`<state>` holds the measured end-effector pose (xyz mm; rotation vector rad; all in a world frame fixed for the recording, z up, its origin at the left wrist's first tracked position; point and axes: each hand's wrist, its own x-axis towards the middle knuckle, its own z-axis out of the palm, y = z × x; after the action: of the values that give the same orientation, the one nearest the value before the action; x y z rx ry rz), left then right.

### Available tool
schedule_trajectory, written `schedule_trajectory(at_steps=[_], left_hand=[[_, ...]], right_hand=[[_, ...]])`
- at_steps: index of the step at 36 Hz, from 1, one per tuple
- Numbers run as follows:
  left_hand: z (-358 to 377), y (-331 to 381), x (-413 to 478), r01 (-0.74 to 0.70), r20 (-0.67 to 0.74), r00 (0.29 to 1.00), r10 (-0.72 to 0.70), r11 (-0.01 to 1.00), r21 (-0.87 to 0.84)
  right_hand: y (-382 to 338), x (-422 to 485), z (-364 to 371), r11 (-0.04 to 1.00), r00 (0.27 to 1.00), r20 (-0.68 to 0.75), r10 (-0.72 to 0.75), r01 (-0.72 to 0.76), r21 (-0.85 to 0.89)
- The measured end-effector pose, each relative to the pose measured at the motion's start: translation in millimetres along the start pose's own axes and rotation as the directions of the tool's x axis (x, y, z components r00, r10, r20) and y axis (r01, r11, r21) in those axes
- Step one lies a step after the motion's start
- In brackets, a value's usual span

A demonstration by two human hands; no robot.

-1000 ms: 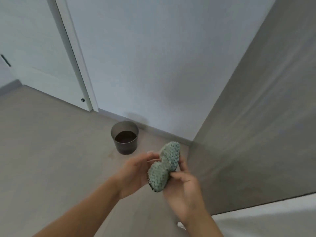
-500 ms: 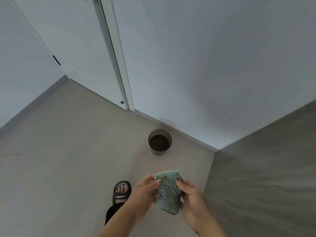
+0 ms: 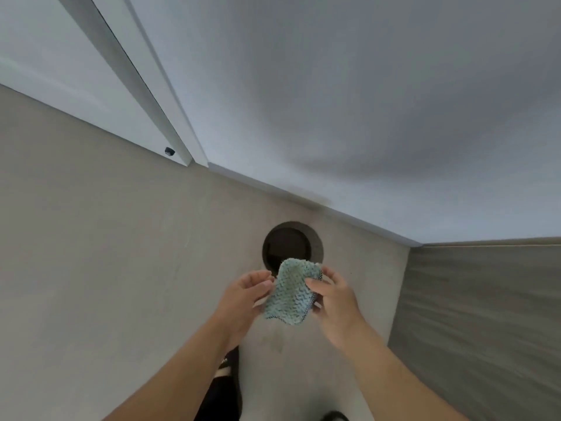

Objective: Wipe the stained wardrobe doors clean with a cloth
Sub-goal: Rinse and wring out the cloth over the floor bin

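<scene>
A folded, nubby pale-green cloth [image 3: 291, 291] hangs at the middle of the head view, held between both hands above the floor. My left hand [image 3: 243, 299] touches its left edge with fingers bent toward it. My right hand [image 3: 334, 299] pinches its right side, thumb across the front. The grey wood-grain wardrobe panel [image 3: 485, 314] stands at the lower right. No stain shows on it.
A dark round bucket [image 3: 293, 243] sits on the beige floor [image 3: 106, 268] just beyond the cloth, near the white wall [image 3: 334, 101]. A white door with its frame [image 3: 145, 86] is at the upper left. My slippered foot [image 3: 226, 381] is below the hands.
The view has tilted down and closed in on the bucket, which now lies right behind the cloth. Both hands stay on the cloth, which has been turned and flattened.
</scene>
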<state>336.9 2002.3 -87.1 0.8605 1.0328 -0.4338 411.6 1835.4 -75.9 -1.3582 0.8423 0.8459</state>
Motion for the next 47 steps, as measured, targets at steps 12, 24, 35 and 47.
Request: schedule_trajectory(at_steps=[12,24,35,47], left_hand=[[4.9,-35.2,143.9,-0.012,-0.370,0.929,0.003,1.000,-0.023],[-9.3,-88.1,201.3,-0.091,-0.486,0.872,0.065,0.995,-0.031],[-7.6,-92.4,171.5,-0.159,-0.434,0.888,0.155,0.987,0.028],[56.5,-81.4,174.6,0.146,-0.251,0.939,-0.236,0.931,-0.333]], right_hand=[[22.2,199.8,23.1,0.391,0.772,0.088,-0.630,0.412,-0.823],[101.3,335.5,40.2,-0.639,0.839,0.479,-0.258,0.224,-0.736],[95.9,349.2,33.5,-0.199,0.978,0.146,-0.150,0.115,-0.973],[31.2,217.3,-8.5,0.955,0.972,0.236,0.023,0.048,-0.291]])
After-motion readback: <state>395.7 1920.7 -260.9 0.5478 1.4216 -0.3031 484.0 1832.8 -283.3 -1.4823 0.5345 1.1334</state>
